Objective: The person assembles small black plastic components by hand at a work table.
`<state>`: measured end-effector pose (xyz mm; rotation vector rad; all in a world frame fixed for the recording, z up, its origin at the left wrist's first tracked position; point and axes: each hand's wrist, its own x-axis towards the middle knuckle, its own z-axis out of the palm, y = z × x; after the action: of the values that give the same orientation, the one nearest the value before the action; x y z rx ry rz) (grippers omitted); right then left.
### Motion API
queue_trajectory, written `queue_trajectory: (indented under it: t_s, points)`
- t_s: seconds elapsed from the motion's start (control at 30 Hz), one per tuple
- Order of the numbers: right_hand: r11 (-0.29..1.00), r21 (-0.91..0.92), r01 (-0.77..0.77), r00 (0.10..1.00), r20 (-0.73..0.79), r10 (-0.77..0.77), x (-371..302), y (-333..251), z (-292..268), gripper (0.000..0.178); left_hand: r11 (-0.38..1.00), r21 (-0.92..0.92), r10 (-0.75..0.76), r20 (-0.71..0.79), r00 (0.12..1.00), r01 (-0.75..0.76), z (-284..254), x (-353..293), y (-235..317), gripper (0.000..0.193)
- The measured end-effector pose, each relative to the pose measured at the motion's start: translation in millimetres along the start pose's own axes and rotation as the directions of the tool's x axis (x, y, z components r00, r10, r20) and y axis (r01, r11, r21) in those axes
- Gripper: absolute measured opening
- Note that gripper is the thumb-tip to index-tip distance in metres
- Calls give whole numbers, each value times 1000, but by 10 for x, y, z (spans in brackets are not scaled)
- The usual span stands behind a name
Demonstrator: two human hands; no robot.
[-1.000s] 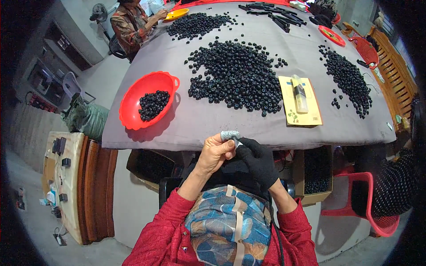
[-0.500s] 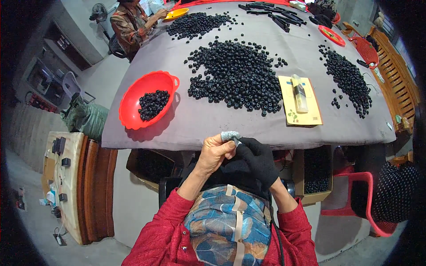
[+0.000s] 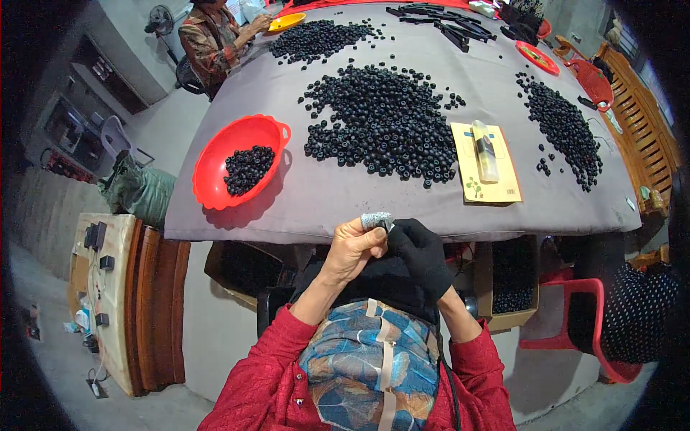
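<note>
Just off the table's near edge, my left hand (image 3: 352,248) is closed in a pinch, a silvery-grey wrap (image 3: 376,220) round its index finger. My right hand (image 3: 424,258), in a black glove, is closed too and meets the left fingertips. A tiny pale, shiny bit shows between them; what either hand grips is too small and too covered to name. Beyond my hands spreads a big pile of small black ring-like pieces (image 3: 388,118). More of these pieces (image 3: 249,169) lie in a red scalloped bowl (image 3: 208,172) on the left.
A clear tube (image 3: 486,154) lies on a yellow booklet (image 3: 507,172) right of the pile. Other black piles (image 3: 564,133) sit farther right and at the far left, where a person (image 3: 210,47) works by a yellow plate (image 3: 286,22). Cardboard boxes (image 3: 516,316) stand beneath the table.
Both hands have shifted slightly to the right, still pinched together. The gloved fingers have turned a little, and the shiny bit between the hands shows differently.
</note>
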<state>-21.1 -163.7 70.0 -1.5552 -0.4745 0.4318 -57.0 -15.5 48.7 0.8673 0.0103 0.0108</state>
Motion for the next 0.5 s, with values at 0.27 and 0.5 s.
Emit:
queue_trajectory:
  t_s: [0.27, 0.5]
  points:
    - [995, 98, -18, 1000, -7, 19, 77, 281, -59, 29, 991, -129, -23, 60, 998, 31, -76, 45, -40, 14]
    - [844, -363, 394, 917, 92, -388, -45, 76, 21, 35, 988, -149, -39, 2, 999, 39, -74, -3, 3, 16]
